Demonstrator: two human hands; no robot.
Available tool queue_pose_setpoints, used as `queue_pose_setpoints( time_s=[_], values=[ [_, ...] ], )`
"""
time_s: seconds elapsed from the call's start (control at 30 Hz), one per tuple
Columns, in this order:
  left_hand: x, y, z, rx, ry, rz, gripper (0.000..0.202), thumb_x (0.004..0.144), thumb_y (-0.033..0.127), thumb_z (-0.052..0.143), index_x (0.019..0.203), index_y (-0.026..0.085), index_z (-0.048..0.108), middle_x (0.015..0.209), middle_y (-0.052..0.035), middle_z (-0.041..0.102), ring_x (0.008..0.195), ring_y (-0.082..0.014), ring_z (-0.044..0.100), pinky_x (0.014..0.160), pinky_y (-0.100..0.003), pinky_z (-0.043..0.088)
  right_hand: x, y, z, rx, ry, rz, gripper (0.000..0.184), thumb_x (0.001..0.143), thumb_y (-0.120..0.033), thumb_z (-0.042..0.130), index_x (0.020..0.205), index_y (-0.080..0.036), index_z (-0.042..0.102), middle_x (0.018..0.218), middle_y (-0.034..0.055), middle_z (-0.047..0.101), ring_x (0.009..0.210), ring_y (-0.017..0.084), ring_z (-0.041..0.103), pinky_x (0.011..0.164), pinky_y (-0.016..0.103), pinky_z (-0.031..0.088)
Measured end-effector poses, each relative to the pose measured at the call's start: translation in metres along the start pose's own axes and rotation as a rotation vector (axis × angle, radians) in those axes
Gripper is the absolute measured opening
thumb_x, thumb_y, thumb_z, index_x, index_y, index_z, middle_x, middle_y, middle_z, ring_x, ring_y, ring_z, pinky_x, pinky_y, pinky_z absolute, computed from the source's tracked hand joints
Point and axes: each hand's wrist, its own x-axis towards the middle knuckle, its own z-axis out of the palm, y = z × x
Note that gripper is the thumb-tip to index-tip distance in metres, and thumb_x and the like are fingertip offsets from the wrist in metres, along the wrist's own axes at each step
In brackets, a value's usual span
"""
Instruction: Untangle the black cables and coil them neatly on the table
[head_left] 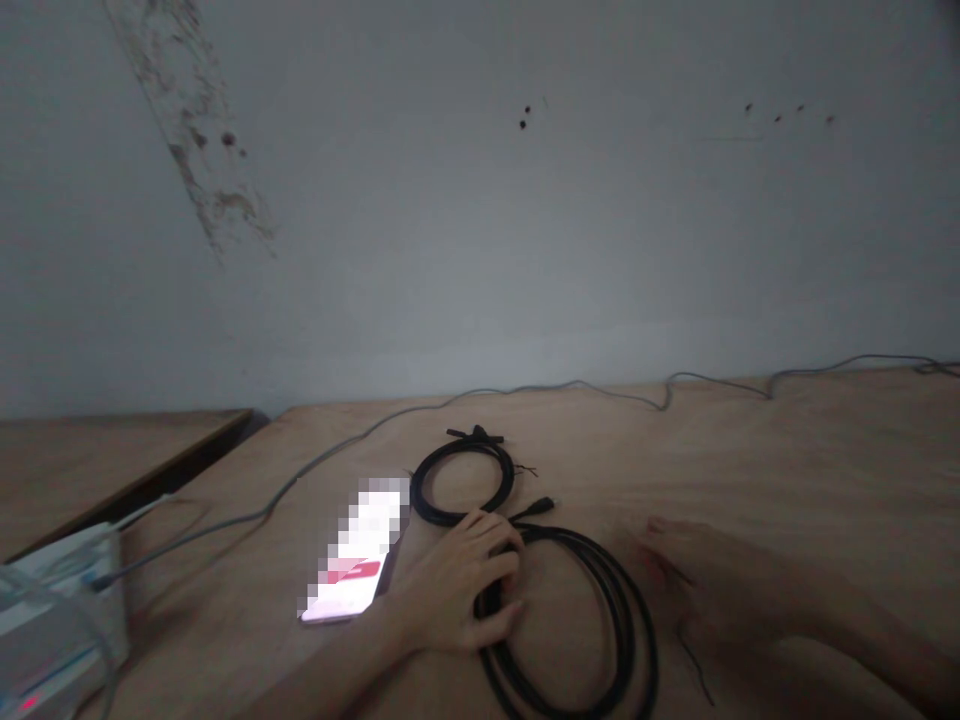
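While a lit phone (356, 550) lies on the wooden table (217, 590), a small black cable coil (465, 480) sits just beyond the left hand (454, 585) — which grips a larger coiled black cable (626, 620) — and the open right hand (720, 590) rests flat beside it.

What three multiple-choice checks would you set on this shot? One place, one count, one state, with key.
1. Where is the phone relative to the upper black cable bundle?
A) left of it
B) right of it
C) on top of it

2. How many black cable bundles lie on the table?
A) one
B) two
C) four

3. What is the left hand doing?
A) lying on the phone
B) raised clear of the table
C) curled over the lower bundle

1: A, the phone lies to the bundle's left.
2: B, an upper and a lower coil show.
3: C, its fingers wrap over the lower bundle's cable.
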Motion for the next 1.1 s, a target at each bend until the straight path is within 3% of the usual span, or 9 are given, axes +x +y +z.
queue_pose_setpoints(
  time_s=[0.13, 0.23, 0.47, 0.57, 0.63, 0.8, 0.97, 1.1],
  values=[
    [0.000, 0.001, 0.000, 0.000, -0.007, 0.001, 0.009, 0.086, 0.026, 0.065, 0.087, 0.022, 0.058, 0.111, -0.0072, 0.064, 0.109, -0.0261, 0.058, 0.098, -0.041, 0.044, 0.013, -0.002, 0.017, 0.003, -0.072, 0.022, 0.020, 0.094, -0.035, 0.071, 0.113, -0.028, 0.073, 0.119, 0.0092, 0.070, 0.103, 0.026, 0.068, 0.090, 0.041, 0.058],
    [0.000, 0.000, 0.000, 0.004, 0.000, -0.006, 0.009, 0.087, 0.027, 0.065, 0.086, 0.022, 0.058, 0.110, -0.0070, 0.065, 0.106, -0.0253, 0.058, 0.097, -0.040, 0.044, 0.027, -0.005, 0.017, 0.016, -0.105, 0.028, 0.026, 0.103, -0.036, 0.060, 0.125, -0.023, 0.065, 0.132, 0.0089, 0.063, 0.108, 0.022, 0.066, 0.093, 0.042, 0.058],
    [0.000, 0.001, -0.001, -0.009, 0.001, -0.001, 0.008, 0.087, 0.027, 0.064, 0.088, 0.022, 0.058, 0.109, -0.0069, 0.065, 0.104, -0.0251, 0.059, 0.096, -0.041, 0.044, 0.046, -0.014, 0.007, 0.015, -0.132, 0.040, 0.028, 0.103, -0.037, 0.061, 0.126, -0.021, 0.064, 0.132, 0.0090, 0.063, 0.108, 0.023, 0.066, 0.092, 0.043, 0.058],
    [0.001, 0.001, -0.001, -0.018, -0.001, -0.007, 0.007, 0.087, 0.025, 0.063, 0.087, 0.022, 0.057, 0.109, -0.0069, 0.065, 0.104, -0.0250, 0.058, 0.096, -0.040, 0.044, 0.050, -0.019, 0.004, 0.005, -0.125, 0.037, 0.014, 0.099, -0.029, 0.062, 0.106, -0.018, 0.069, 0.105, 0.0063, 0.070, 0.088, 0.020, 0.066, 0.079, 0.036, 0.057],
    [0.001, 0.001, -0.001, -0.020, -0.001, -0.007, 0.008, 0.087, 0.026, 0.064, 0.087, 0.022, 0.057, 0.109, -0.0071, 0.065, 0.104, -0.0253, 0.058, 0.096, -0.040, 0.044, 0.053, -0.023, 0.002, 0.001, -0.112, 0.027, 0.005, 0.090, -0.018, 0.061, 0.090, -0.018, 0.067, 0.085, 0.0040, 0.066, 0.073, 0.018, 0.061, 0.069, 0.032, 0.052],
    [0.000, 0.001, 0.000, -0.016, 0.007, -0.004, 0.008, 0.087, 0.026, 0.064, 0.087, 0.022, 0.058, 0.109, -0.0072, 0.064, 0.104, -0.0254, 0.058, 0.095, -0.041, 0.043, 0.059, -0.031, 0.004, 0.026, 0.016, -0.030, 0.012, 0.074, -0.011, 0.052, 0.079, -0.021, 0.056, 0.081, 0.0045, 0.061, 0.070, 0.018, 0.057, 0.063, 0.029, 0.043],
    [-0.001, 0.002, 0.000, -0.026, -0.004, -0.021, 0.008, 0.087, 0.025, 0.065, 0.089, 0.022, 0.058, 0.111, -0.0066, 0.064, 0.106, -0.0247, 0.057, 0.097, -0.041, 0.043, 0.053, -0.030, 0.006, 0.061, 0.135, -0.037, 0.013, 0.083, -0.018, 0.048, 0.090, -0.021, 0.059, 0.086, 0.0065, 0.066, 0.078, 0.022, 0.062, 0.071, 0.034, 0.046],
    [-0.002, 0.001, 0.000, -0.026, 0.012, -0.020, 0.008, 0.087, 0.025, 0.065, 0.089, 0.021, 0.058, 0.112, -0.0071, 0.064, 0.105, -0.0248, 0.057, 0.096, -0.041, 0.043, 0.047, -0.023, 0.000, 0.035, 0.123, 0.031, 0.018, 0.092, -0.026, 0.050, 0.104, -0.021, 0.062, 0.090, 0.0067, 0.068, 0.081, 0.023, 0.064, 0.074, 0.036, 0.049]
  ],
)
